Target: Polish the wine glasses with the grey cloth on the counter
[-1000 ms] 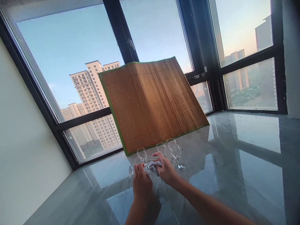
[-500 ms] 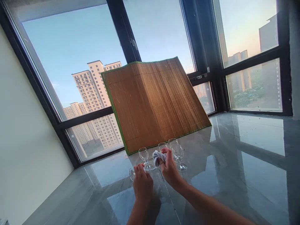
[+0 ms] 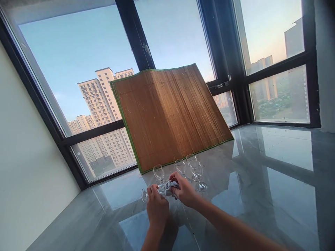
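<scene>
My left hand (image 3: 157, 204) is closed around a small stemmed glass (image 3: 144, 195) held on its side, its foot sticking out to the left and its bowl pointing right. My right hand (image 3: 184, 190) pinches a bunched grey cloth (image 3: 171, 188), which sits against the mouth of that glass. Behind my hands stands an upright stemmed glass (image 3: 158, 172), its foot partly hidden. Further right are more upright glasses: one at the back (image 3: 180, 166), one in front (image 3: 200, 175), and another partly behind it (image 3: 190, 159).
A brown bamboo mat (image 3: 172, 115) with green edging leans against the dark-framed windows behind the glasses. The glossy grey marble-look surface (image 3: 235, 216) reflects the windows. A white wall (image 3: 28, 167) rises at the left.
My right hand has moved left and slightly down, bringing the cloth to the mouth of the held glass. My left hand keeps its grip. The view has shifted slightly.
</scene>
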The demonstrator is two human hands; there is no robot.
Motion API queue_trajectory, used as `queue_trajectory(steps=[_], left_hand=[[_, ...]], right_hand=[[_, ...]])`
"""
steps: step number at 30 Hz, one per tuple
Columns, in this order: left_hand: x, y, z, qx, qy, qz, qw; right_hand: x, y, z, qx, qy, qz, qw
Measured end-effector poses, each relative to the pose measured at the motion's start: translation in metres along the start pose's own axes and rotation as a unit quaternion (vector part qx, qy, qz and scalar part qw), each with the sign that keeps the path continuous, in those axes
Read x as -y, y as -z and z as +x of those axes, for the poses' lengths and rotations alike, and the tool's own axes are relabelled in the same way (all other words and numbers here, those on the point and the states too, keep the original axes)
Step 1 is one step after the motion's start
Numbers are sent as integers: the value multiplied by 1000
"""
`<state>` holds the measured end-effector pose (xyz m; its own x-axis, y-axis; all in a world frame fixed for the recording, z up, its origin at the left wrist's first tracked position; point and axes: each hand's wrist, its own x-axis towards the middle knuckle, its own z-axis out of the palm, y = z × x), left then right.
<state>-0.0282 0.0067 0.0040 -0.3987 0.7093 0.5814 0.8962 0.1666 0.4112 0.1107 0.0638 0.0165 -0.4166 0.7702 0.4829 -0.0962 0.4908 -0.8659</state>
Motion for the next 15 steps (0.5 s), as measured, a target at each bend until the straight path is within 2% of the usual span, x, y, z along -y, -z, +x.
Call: queue_trajectory(steps=[4, 7, 11, 13, 15], left_hand=[[1, 1, 1, 1, -1, -14, 1000], [1, 0, 0, 3, -17, -19, 1000], [-1, 3, -2, 12, -51, 8, 999], [-3, 6, -2, 2, -54, 16, 998], [-4, 9, -2, -15, -47, -3, 999]], right_hand=[[3, 0, -1, 38, -33, 92, 994], [4, 0, -1, 38, -50, 75, 995], [11, 3, -2, 15, -150, 50, 987], [17, 9, -3, 48, -184, 86, 978], [24, 18, -4, 106, -187, 139, 967]])
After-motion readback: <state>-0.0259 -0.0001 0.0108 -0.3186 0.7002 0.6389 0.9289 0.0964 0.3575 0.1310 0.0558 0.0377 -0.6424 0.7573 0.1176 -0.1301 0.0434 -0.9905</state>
